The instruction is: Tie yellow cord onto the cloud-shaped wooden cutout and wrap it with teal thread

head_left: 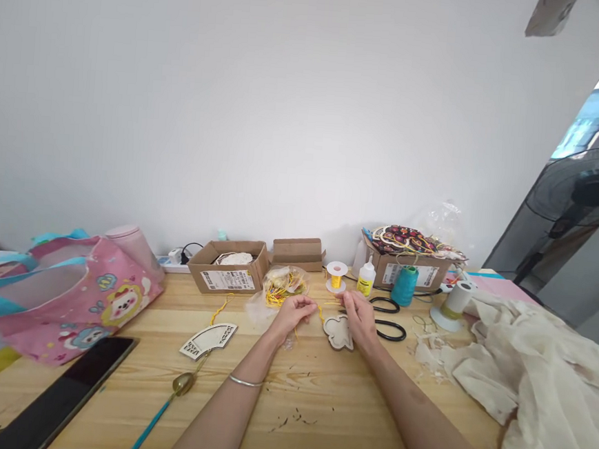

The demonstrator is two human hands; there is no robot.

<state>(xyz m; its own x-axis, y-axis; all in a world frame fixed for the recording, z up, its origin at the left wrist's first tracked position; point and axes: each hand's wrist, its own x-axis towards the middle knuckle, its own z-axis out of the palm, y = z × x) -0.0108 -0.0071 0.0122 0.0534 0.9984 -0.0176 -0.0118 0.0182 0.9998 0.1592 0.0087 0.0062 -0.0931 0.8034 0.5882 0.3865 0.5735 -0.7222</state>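
Note:
My left hand [292, 314], with a thin metal bangle [246, 381] on the wrist, and my right hand [359, 316] pinch a length of yellow cord [330, 304] stretched between them. Just below my right hand lies a pale scalloped wooden cutout [337, 332] on the pine table [305, 412]. A small spool of yellow cord [335, 276] stands just beyond the hands. Black-handled scissors [388, 319] lie to the right of my right hand. A clear bag of yellow cord scraps [281, 285] sits beyond my left hand.
A laser-cut wooden fan shape [208, 340] and a teal-handled brush [160, 414] lie left. Further left are a pink bag [66, 296] and a dark tablet [63, 393]. Cardboard boxes [228, 267], glue [366, 278], teal thread [404, 285] and crumpled cream cloth [531, 374] surround the work area.

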